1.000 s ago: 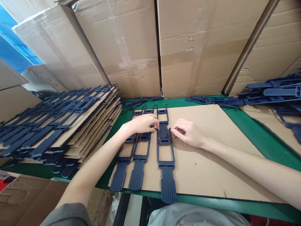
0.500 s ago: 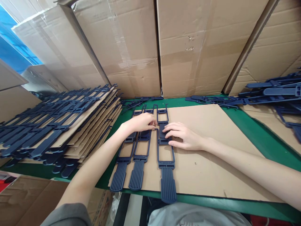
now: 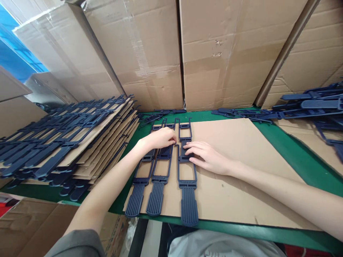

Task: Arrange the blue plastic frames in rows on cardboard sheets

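Observation:
Dark blue plastic pieces, each with an open rectangular frame and a ribbed paddle end, lie on a cardboard sheet (image 3: 241, 192). My left hand (image 3: 163, 137) is curled, its fingertips pinching the upper left tip of the nearest right-hand plastic piece (image 3: 189, 205). My right hand (image 3: 207, 156) lies with fingers stretched over that piece's upper end, where it overlaps the paddle of a farther plastic piece (image 3: 185, 132). Left of these are two more plastic pieces, a middle one (image 3: 155, 198) and an outer one (image 3: 134, 200); my left hand partly hides the pieces behind them.
On the left stands a stack of cardboard sheets (image 3: 107, 142) layered with similar pieces. A heap of pieces (image 3: 318, 103) lies at right, with loose ones (image 3: 238, 113) along the back. Large cartons (image 3: 230, 53) wall off the green table (image 3: 268, 237).
The nearest right-hand piece has shifted slightly left and away from me. My right hand moved a little left with it, while my left hand moved only slightly.

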Available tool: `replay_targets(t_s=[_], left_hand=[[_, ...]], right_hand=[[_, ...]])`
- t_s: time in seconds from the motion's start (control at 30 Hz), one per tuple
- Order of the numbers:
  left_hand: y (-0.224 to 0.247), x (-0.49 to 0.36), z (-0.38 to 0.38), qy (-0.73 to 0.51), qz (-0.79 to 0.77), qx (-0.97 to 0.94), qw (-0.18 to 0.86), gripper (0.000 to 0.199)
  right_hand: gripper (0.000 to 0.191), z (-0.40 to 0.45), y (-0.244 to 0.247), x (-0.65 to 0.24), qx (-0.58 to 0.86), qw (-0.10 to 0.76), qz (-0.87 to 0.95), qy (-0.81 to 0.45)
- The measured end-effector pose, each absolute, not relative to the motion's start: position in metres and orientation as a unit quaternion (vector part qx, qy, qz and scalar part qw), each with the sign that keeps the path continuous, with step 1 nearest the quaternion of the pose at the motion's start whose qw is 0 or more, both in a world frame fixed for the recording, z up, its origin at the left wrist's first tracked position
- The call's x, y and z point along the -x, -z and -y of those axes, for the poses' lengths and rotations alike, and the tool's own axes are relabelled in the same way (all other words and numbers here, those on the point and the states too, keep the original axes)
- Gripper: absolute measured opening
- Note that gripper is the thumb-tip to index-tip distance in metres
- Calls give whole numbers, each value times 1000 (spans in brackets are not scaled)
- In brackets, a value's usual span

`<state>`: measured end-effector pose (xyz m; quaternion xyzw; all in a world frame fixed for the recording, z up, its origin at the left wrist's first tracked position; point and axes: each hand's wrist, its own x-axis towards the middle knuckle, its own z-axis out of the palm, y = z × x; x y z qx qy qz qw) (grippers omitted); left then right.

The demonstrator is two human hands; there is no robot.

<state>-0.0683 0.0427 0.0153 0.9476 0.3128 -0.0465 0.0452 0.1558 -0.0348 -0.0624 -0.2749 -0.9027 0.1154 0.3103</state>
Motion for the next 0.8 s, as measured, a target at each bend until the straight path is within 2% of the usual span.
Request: replay_targets(t_s=[0.8], left_hand=[[-20, 70, -39, 55, -306, -949, 46, 21]], right_hand=[[18, 37, 68, -145, 308, 331, 884, -115]])
